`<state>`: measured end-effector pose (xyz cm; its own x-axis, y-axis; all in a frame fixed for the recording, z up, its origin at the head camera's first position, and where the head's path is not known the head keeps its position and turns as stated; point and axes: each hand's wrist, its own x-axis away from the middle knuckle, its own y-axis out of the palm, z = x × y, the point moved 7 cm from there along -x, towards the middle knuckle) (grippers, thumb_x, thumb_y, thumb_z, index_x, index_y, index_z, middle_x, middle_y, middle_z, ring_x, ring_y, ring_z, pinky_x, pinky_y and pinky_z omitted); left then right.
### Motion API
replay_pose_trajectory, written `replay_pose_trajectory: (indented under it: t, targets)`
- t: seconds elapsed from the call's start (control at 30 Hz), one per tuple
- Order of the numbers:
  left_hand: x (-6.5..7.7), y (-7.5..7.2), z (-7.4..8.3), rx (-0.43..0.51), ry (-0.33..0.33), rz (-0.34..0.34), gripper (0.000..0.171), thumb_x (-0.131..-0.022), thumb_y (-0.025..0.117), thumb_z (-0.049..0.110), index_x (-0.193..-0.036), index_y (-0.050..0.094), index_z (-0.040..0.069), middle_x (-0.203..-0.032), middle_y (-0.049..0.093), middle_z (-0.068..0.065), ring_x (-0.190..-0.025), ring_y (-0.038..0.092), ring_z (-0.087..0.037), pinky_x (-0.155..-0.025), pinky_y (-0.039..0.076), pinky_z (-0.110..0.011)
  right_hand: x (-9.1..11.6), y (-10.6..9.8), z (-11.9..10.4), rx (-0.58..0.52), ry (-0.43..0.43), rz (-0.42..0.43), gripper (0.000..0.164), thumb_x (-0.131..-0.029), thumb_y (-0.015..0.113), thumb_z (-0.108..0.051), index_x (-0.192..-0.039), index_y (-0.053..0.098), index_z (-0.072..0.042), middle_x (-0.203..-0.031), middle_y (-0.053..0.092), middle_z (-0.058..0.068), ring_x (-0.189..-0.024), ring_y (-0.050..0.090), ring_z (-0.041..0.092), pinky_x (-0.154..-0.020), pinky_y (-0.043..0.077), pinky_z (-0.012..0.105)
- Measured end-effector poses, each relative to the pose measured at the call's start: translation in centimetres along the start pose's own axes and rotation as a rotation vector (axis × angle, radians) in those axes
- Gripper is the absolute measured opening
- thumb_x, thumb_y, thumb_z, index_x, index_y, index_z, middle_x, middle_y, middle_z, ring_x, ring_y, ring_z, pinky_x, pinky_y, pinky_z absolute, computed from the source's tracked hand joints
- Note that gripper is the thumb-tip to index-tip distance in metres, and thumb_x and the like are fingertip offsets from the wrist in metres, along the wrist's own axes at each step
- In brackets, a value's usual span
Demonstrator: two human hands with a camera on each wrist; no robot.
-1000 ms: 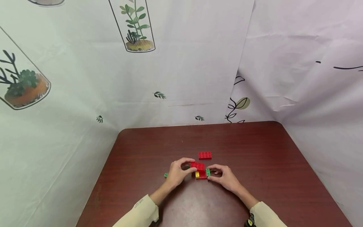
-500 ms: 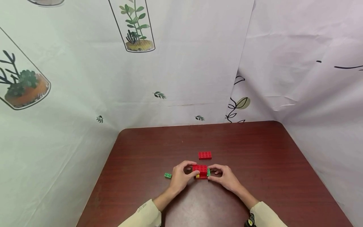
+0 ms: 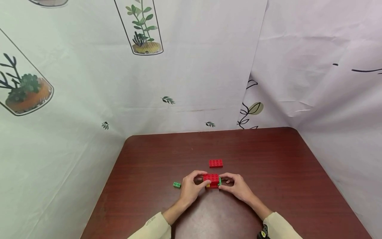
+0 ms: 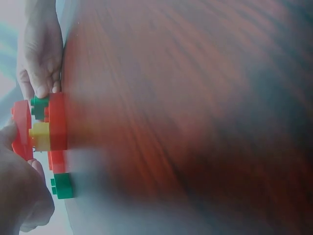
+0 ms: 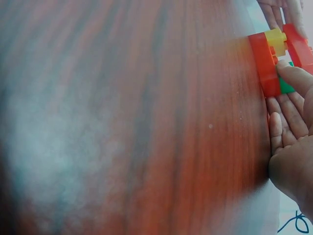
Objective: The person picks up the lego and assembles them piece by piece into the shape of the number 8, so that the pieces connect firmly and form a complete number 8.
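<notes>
The upper red brick (image 3: 211, 176) hangs slightly tilted over the lower red brick (image 4: 58, 120), near the middle of the table (image 3: 149, 156), with a gap showing above the studs of the yellow brick (image 4: 41, 136). The left hand (image 3: 189, 188) has thumb and fingers clamped on the upper red brick; the right hand (image 3: 237, 188) pinches the green brick (image 4: 39, 107) at the stack's right end, though blur in the wrist views hides whether its fingers also grip the lower red brick. If the upper red brick came down at this tilt, its edge could catch on one row of studs and seat crookedly. Uneven pressure might rock the yellow brick loose, and a slack right hand could let the base skid, since the tabletop looks smooth. A spare green brick (image 3: 177, 185) lies left of the left hand and a spare red brick (image 3: 216, 163) beyond the stack. The table is reddish-brown with dark grain, rounded far corners and a pale sheen at the near side; creased white sheeting (image 3: 197, 76) printed with potted plants and leaves encloses it.
</notes>
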<state>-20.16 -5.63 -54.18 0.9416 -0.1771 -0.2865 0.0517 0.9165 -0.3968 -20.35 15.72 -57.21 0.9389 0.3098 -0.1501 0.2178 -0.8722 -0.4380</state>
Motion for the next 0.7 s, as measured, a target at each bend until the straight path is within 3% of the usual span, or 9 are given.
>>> replay_pose_trajectory:
  t: [0.33,0.7]
  targets:
    - [0.3,0.77,0.48,0.027,0.018,-0.005,0.033,-0.087,0.091,0.021,-0.116,0.078,0.015,-0.111,0.077,0.002,-0.093,0.076,-0.013,-0.082,0.063,-0.035,0.02,-0.11,-0.2,0.028,-0.058,0.025,0.034,-0.088,0.09,-0.016,-0.119,0.078,-0.008,-0.112,0.077,0.005,-0.089,0.069,0.011,-0.079,0.059,0.028]
    - [0.4,1.05,0.46,0.027,0.038,0.003,0.033,-0.086,0.091,0.019,-0.115,0.078,0.012,-0.109,0.077,0.002,-0.094,0.075,-0.015,-0.081,0.063,-0.038,0.0,-0.11,-0.15,0.017,-0.062,0.037,0.034,-0.088,0.09,-0.015,-0.118,0.078,-0.004,-0.11,0.078,0.008,-0.088,0.071,0.017,-0.078,0.059,0.029]
